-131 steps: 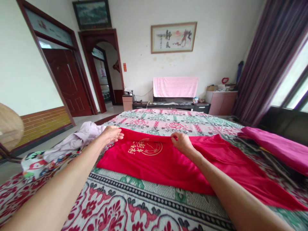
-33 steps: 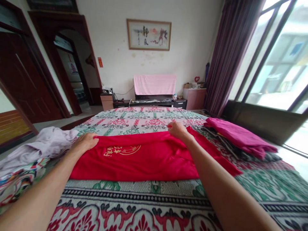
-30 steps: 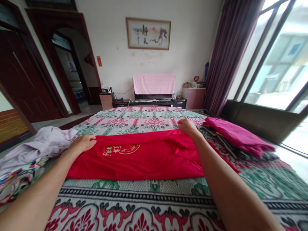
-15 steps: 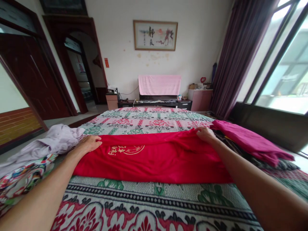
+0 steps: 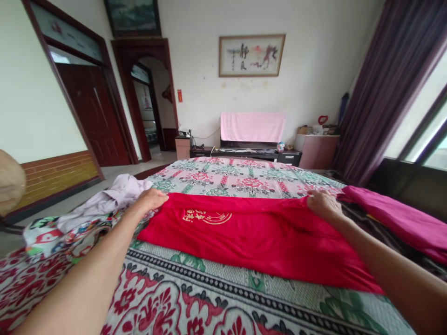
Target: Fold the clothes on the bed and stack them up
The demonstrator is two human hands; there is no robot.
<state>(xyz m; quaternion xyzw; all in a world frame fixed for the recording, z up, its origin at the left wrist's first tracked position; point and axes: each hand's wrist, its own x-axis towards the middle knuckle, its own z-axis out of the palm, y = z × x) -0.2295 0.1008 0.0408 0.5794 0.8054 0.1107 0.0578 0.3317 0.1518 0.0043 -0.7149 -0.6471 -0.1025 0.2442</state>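
A red shirt [image 5: 251, 232] with yellow lettering and a curved line lies folded into a long strip across the patterned bedspread [image 5: 226, 302]. My left hand [image 5: 153, 199] is closed on the far left corner of the shirt. At the far right corner, my right hand [image 5: 324, 204] pinches the same upper edge, its fingers bent over the cloth. Between my hands the edge runs nearly straight, and shallow wrinkles cross the right half. The near edge of the shirt rests on the bedspread, its right end partly behind my right forearm.
A pale lilac garment [image 5: 118, 195] and multicoloured cloth [image 5: 45, 237] lie on the left. Folded magenta clothing [image 5: 401, 223] sits on dark clothes at the right. Beyond the bed are a low black cabinet [image 5: 244, 156] and a pink cloth [image 5: 253, 126] draped over something.
The view has turned left, so the room, hands and shirt appear further right. Both hands remain at the shirt's far corners, and its near edge now slants down to the right in view.
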